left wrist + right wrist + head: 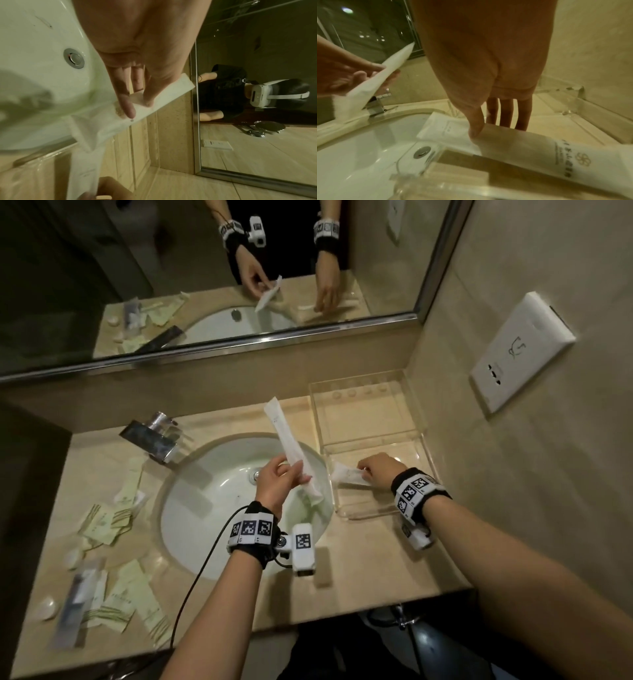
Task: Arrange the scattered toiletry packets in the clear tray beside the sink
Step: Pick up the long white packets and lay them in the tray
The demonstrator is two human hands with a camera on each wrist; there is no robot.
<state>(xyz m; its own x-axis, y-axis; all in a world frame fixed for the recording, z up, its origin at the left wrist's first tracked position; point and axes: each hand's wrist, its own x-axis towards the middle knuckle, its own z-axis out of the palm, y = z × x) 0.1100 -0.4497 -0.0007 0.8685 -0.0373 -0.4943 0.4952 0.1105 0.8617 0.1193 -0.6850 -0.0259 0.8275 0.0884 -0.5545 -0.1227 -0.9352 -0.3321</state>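
Note:
The clear tray [363, 419] stands right of the sink [205, 508]. My left hand [284, 474] pinches a long white packet [286, 436] and holds it tilted above the basin. In the left wrist view, thumb and forefinger [139, 108] clamp this packet [164, 100]. My right hand [373, 470] pinches a second white packet [346, 474] low over the tray's left wall. In the right wrist view, its thumb lies on top of that packet [522, 147] and the fingers [506, 115] reach behind it. Several pale green packets [106, 518] lie scattered on the counter to the left.
A chrome faucet [154, 436] stands behind the sink. More packets, a dark sachet [73, 611] and small round white items [46, 609] lie at the front left. A mirror [205, 268] runs along the back. On the right wall is a white socket plate [520, 350].

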